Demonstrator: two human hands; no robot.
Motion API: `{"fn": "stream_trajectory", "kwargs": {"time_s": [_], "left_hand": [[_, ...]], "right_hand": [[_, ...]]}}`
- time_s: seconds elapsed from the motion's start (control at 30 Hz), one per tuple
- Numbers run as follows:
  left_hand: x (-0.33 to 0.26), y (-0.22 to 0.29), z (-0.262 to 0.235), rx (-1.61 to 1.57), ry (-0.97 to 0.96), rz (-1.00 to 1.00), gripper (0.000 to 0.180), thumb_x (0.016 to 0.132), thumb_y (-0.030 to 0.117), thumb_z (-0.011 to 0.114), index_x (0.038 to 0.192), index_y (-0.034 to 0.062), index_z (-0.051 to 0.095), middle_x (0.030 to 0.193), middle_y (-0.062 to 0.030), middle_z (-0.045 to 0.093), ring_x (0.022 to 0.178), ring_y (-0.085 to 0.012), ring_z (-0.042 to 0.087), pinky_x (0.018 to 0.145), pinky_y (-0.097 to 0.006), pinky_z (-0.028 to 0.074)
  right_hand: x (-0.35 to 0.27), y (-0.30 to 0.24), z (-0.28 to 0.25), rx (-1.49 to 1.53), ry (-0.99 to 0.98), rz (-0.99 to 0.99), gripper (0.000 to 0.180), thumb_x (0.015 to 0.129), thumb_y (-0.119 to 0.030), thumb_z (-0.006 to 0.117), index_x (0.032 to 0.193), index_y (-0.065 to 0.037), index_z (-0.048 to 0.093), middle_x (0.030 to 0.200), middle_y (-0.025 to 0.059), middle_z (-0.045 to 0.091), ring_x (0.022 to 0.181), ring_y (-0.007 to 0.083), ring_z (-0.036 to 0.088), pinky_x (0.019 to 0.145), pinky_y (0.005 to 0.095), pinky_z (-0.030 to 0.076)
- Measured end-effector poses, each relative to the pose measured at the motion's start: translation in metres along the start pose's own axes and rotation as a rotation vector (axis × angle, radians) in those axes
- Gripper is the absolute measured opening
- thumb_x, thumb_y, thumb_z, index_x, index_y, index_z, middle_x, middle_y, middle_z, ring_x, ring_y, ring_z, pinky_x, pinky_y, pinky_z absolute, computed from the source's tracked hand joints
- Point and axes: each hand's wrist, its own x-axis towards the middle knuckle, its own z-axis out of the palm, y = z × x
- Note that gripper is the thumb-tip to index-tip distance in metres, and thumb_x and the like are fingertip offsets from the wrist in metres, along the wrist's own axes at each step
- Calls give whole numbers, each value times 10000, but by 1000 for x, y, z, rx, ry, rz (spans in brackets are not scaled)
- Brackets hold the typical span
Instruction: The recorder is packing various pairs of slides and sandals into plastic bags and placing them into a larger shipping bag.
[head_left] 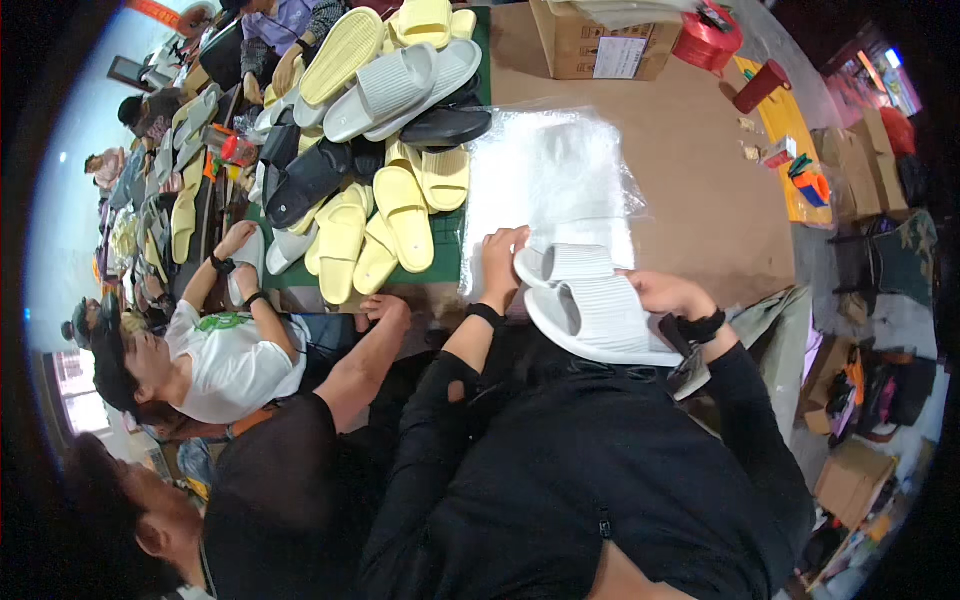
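A pair of light grey slippers (590,312), with ribbed straps, is held tilted just in front of my body at the near table edge. My right hand (668,295) grips them from the right side, its fingers partly hidden behind the soles. Close to the toe ends, my left hand (503,265) has its fingers bent and closed on the near edge of a clear plastic bag (550,160). That bag lies flat in a stack on the table. Dark bands circle both my wrists.
Yellow, grey and black slippers (403,215) are heaped on a green mat at the left. Beyond the brown tabletop (690,180) stand a cardboard box (605,45) and a red tape roll (708,40). An orange tape dispenser (812,188) is at the right. Co-workers (235,360) sit close by on the left.
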Motion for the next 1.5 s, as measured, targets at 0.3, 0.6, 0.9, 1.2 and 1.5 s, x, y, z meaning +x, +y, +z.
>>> {"fn": "stream_trajectory", "kwargs": {"time_s": [0.3, 0.6, 0.9, 1.2, 1.5], "left_hand": [[-4, 28, -5, 185, 2, 201, 249, 785, 81, 546, 1026, 61, 606, 999, -115, 586, 826, -307, 527, 743, -367, 433], [-18, 61, 19, 375, -137, 352, 385, 766, 120, 533, 1150, 105, 522, 1194, -82, 492, 1009, -274, 476, 834, -385, 406], [-21, 64, 15, 367, -211, 447, 467, 749, 124, 553, 1208, 186, 490, 1270, -107, 423, 1127, -375, 406, 918, -501, 348], [-29, 74, 1, 350, -274, 580, 546, 730, 105, 556, 1244, 249, 440, 1263, -112, 421, 1170, -339, 381, 946, -517, 322], [-37, 87, -17, 270, -339, 629, 560, 707, 195, 607, 1239, 256, 444, 1296, -96, 399, 1182, -349, 363, 958, -502, 316]], "right_hand": [[3, 27, 0, -127, 516, -80, 266, 791, -96, 587, 1035, 11, 586, 1083, 75, 576, 932, 155, 550, 791, 259, 428], [-6, 31, 16, -1136, 734, -115, 243, 629, -155, 624, 787, 29, 628, 962, 196, 520, 1014, 349, 449, 941, 456, 311], [20, 52, 20, -1023, 925, -139, 196, 664, -118, 612, 746, 59, 590, 914, 224, 497, 932, 413, 442, 870, 472, 343], [74, 88, -5, -916, 1151, -15, 311, 665, -218, 620, 834, 30, 541, 992, 275, 525, 1011, 401, 483, 911, 497, 342], [78, 100, 16, -711, 995, -61, 335, 684, -232, 597, 893, 21, 531, 1007, 254, 528, 1010, 401, 477, 895, 482, 357]]}}
